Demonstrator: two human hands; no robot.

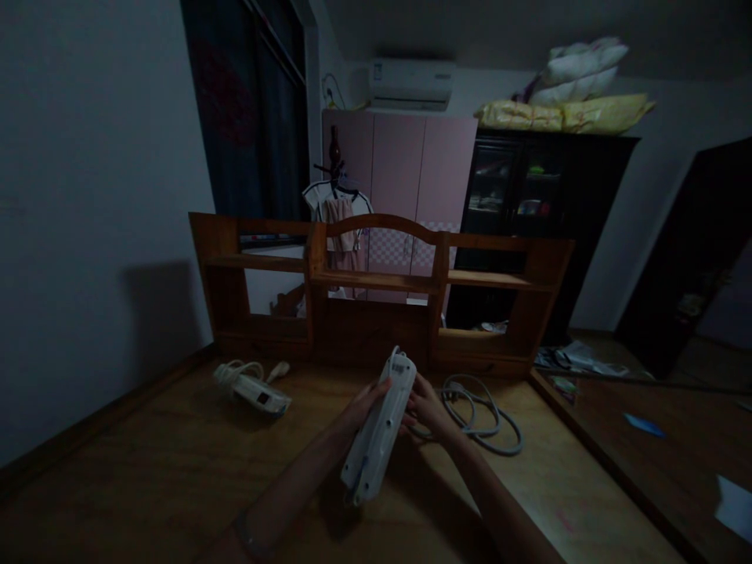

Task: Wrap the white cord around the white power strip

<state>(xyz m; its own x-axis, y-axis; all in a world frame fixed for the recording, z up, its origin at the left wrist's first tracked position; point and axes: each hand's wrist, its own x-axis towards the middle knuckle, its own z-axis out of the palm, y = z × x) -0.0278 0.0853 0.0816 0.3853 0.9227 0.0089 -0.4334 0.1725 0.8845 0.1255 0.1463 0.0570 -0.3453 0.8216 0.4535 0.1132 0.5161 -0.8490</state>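
1. Left hand (367,399) pinches the white power strip (381,431) at its 9 o'clock edge, thumb on top; the right hand (424,401), equally near, grasps its 3 o'clock edge.
2. Between them, its long axis slants from 1 to 7 o'clock, above the wooden tabletop (235,486).
3. Grey cable (499,452) lies at 3 o'clock.

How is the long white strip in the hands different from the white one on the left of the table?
The held strip is tilted in the left hand and right hand; the left-side strip lies on the table. The held strip shows small dark spots; the left-side strip shows a dark square patch. Both are white and long.
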